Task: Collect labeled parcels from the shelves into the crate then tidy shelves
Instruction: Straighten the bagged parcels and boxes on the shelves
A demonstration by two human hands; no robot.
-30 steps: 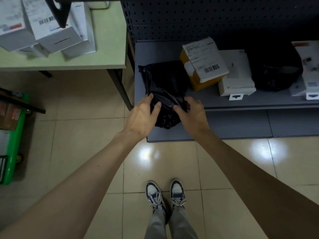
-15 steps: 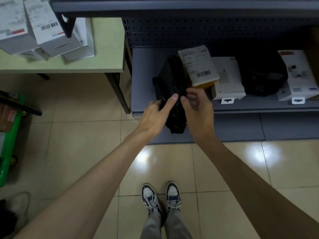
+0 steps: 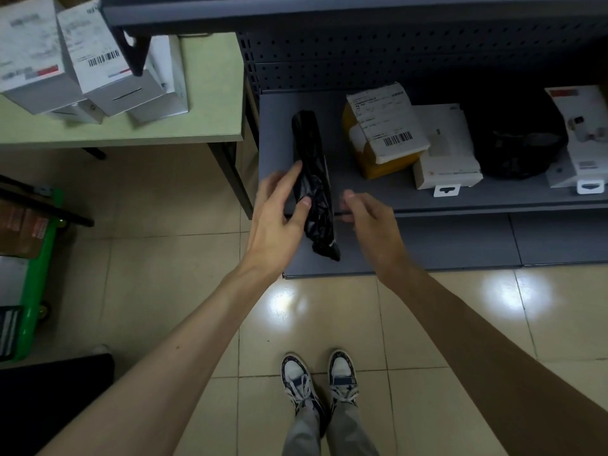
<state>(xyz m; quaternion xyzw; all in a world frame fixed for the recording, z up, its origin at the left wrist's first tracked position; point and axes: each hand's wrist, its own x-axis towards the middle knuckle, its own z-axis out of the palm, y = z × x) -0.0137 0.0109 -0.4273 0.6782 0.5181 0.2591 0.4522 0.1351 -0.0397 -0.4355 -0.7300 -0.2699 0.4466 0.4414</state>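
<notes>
A black plastic parcel [image 3: 312, 179] stands on edge, its lower end hanging past the front of the grey shelf [image 3: 276, 133]. My left hand [image 3: 279, 218] grips its left side, thumb across the front. Just to the right, my right hand [image 3: 368, 215] is off the parcel with fingers loosely curled and holds nothing. Further right on the shelf a yellow parcel with a white barcode label [image 3: 385, 130] leans on a white box [image 3: 447, 153].
A black bag [image 3: 516, 153] and a white product box [image 3: 582, 133] sit at the shelf's right end. Several white labelled boxes [image 3: 98, 64] lie on a green table [image 3: 204, 103] to the left. A green cart [image 3: 36, 258] stands at far left on the tiled floor.
The black parcel has been turned from flat to standing on edge. My right hand has let go and moved off to the right; the left hand still holds it.
</notes>
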